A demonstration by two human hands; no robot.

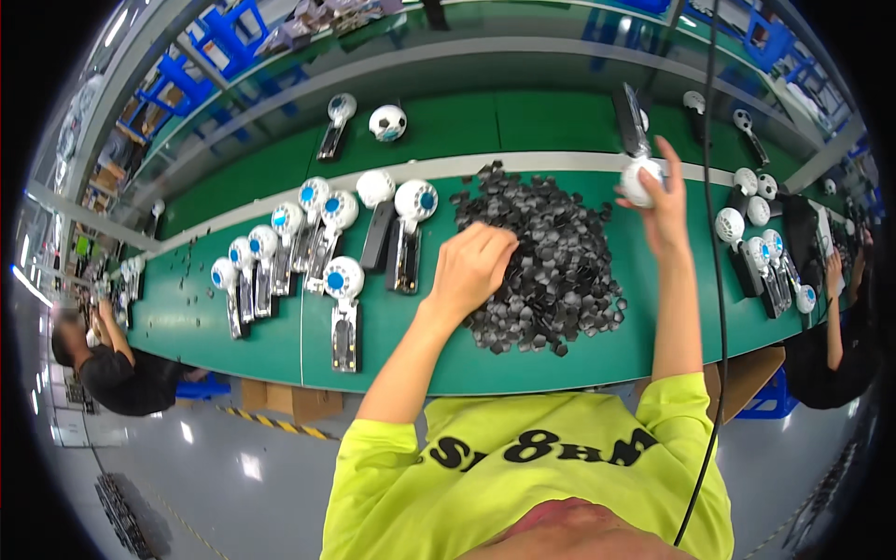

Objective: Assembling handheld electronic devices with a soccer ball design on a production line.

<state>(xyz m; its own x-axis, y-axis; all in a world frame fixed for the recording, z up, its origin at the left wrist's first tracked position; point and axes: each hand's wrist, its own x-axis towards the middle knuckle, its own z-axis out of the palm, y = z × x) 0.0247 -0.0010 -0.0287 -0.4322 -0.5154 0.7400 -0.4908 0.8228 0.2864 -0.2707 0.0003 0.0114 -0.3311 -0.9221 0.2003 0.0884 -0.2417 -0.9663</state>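
Observation:
My right hand (660,201) holds up a device with a round white head (641,182), its dark handle (632,121) pointing away from me. Thumb and fingers wrap around the white ball. At the left edge of a heap of small black pentagon-shaped pieces (551,280), my left hand (471,269) has its fingers pinched together. Whatever may be between those fingertips is hidden. To its left stands a group of similar ball-headed devices, several with blue centres; the nearest one (343,317) lies apart, its handle showing metal parts inside.
Across the rail, a black-and-white ball (387,122) and a few more devices rest on a green surface. A black cable (717,233) hangs down right of my right arm. More devices (770,261) lie at the right, near a co-worker's hand (833,273). Another person (117,369) sits at far left.

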